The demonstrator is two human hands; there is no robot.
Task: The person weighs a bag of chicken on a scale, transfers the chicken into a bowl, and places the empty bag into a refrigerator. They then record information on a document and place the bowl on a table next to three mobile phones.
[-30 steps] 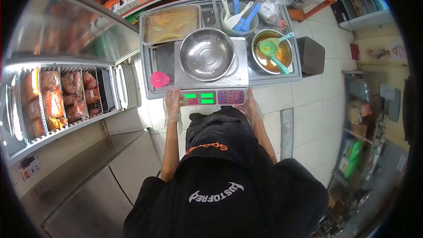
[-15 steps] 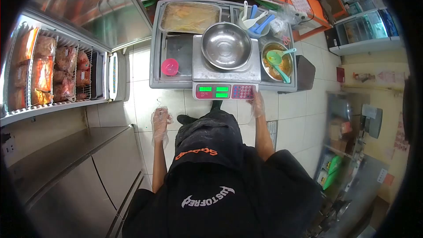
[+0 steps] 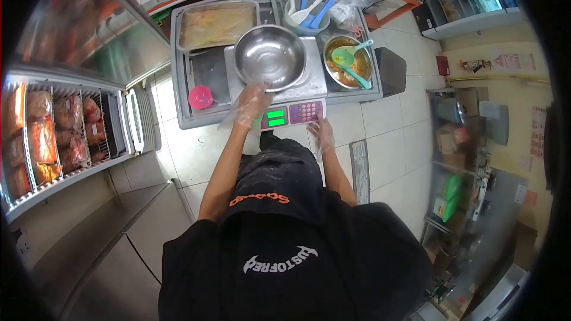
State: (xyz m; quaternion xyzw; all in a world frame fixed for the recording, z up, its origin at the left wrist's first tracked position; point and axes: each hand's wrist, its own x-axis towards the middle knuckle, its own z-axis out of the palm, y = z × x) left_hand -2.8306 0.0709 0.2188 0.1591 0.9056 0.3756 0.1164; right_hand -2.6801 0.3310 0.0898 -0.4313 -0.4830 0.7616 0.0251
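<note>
A wide metal bowl (image 3: 270, 58) stands on the platform of a digital scale (image 3: 309, 86) with lit green displays and a red keypad. My left hand (image 3: 254, 104), in a loose clear plastic glove, reaches over the scale's left front. Its fingers are bunched together at the bowl's near rim. Also gloved in clear plastic, my right hand (image 3: 322, 134) is at the right front corner of the scale, fingers apart and fingertips close to the keypad. Part of the display is hidden behind my left hand.
The scale sits on a grey cart (image 3: 184, 120) with a pink cup (image 3: 200, 97), a film-covered tray (image 3: 217, 25), a tub of scoops (image 3: 309, 21) and a pot with green ladles (image 3: 333, 62). An open freezer (image 3: 134, 142) with packaged food stands left.
My left hand has risen from beside my body to the bowl's near rim. My right hand stays by the scale's right corner. The whole view has shifted, with the cart now further left.
</note>
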